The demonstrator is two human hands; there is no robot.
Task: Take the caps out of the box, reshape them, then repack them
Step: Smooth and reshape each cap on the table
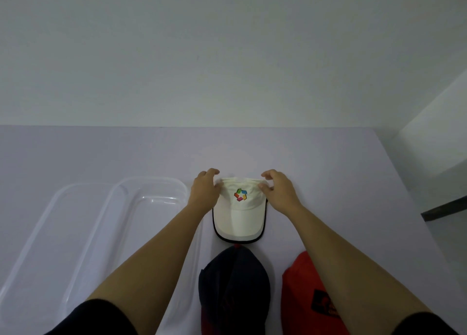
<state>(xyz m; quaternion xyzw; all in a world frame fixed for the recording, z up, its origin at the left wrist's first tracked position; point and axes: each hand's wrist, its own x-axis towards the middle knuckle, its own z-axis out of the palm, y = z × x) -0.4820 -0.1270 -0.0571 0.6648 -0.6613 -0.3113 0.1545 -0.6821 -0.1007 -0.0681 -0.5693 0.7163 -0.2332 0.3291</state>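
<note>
A white cap [240,216] with a coloured logo and a dark-edged brim lies on the table, brim towards me. My left hand [204,192] holds the left side of its crown, fingers curled over the back edge. On the right side of the crown my right hand [279,193] pinches the fabric between curled fingers and thumb. A dark navy cap [235,286] lies just in front of the white one. A red cap [305,296] with a dark patch sits to its right, partly hidden by my right forearm. The clear plastic box [151,190] stands at the left with nothing in it.
A second clear plastic piece [50,223], a lid or tray, overlaps the box on its left. The lilac table [328,162] ends at a white wall behind and at its right edge, where a dark object [444,208] shows beyond.
</note>
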